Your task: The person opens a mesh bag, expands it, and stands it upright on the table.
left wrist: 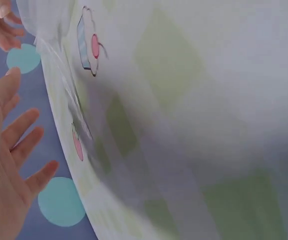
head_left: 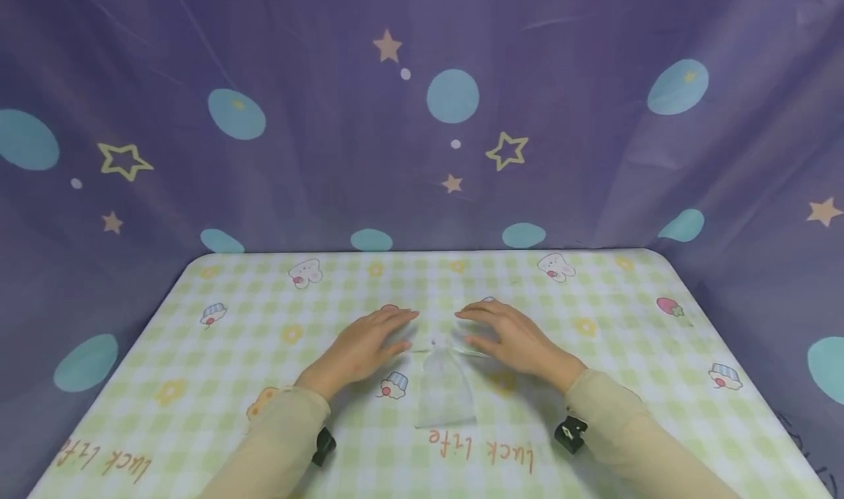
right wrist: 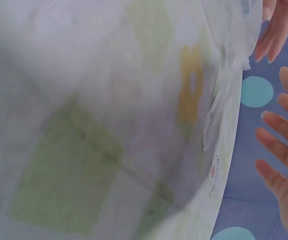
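Note:
A small translucent whitish drawstring pouch (head_left: 448,393) lies on the checked cloth between the hands, its gathered neck toward the far side and its wide end toward me. From the neck a thin ribbon tail (right wrist: 212,122) runs out to each side. To the pouch's left is my left hand (head_left: 361,346), fingers spread and slightly bent, holding nothing. My right hand (head_left: 517,338) mirrors it on the other side, also with nothing in it. Both wrist views show gaps between the fingers and the pouch (left wrist: 46,22).
A green-and-white checked tablecloth (head_left: 244,323) with printed cupcakes, flowers and rabbits covers the table. Behind and at both sides hangs a purple curtain (head_left: 316,169) with stars and blue spots. A dark wrist device (head_left: 571,434) sits at the right sleeve.

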The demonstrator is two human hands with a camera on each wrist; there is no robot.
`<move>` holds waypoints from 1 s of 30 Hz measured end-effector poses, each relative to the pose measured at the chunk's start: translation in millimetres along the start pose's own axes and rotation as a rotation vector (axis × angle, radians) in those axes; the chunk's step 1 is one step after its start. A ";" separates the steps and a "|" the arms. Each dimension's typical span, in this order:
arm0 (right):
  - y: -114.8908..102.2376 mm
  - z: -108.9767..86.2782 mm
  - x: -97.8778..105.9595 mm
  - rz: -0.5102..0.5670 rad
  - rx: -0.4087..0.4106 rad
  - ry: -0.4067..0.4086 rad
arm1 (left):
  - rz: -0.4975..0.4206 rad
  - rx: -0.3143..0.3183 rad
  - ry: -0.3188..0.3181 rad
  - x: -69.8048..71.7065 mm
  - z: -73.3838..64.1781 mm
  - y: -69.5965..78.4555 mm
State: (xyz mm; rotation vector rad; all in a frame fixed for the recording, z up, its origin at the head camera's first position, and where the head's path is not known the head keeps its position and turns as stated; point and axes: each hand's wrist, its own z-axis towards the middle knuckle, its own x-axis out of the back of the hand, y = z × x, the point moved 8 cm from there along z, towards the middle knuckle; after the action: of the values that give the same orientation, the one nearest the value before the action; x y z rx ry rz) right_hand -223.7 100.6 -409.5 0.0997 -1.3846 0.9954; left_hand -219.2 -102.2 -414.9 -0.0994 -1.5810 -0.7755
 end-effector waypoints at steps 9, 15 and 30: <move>3.8 2.7 -10.1 -0.023 -0.074 -0.060 | -0.181 0.079 -0.028 -19.0 29.8 0.9; 2.9 4.8 -13.3 -0.007 -0.132 -0.086 | -0.236 0.143 -0.077 -28.9 35.1 -5.3; -2.6 6.0 -24.0 -0.057 -0.178 -0.077 | -0.222 0.135 -0.058 -36.2 42.1 2.8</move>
State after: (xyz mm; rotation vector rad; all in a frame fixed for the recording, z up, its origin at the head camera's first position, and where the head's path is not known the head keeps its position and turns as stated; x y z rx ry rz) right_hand -223.4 82.9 -427.0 0.0450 -1.5267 0.8245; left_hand -246.7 -64.5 -445.1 0.1556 -1.7144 -0.8406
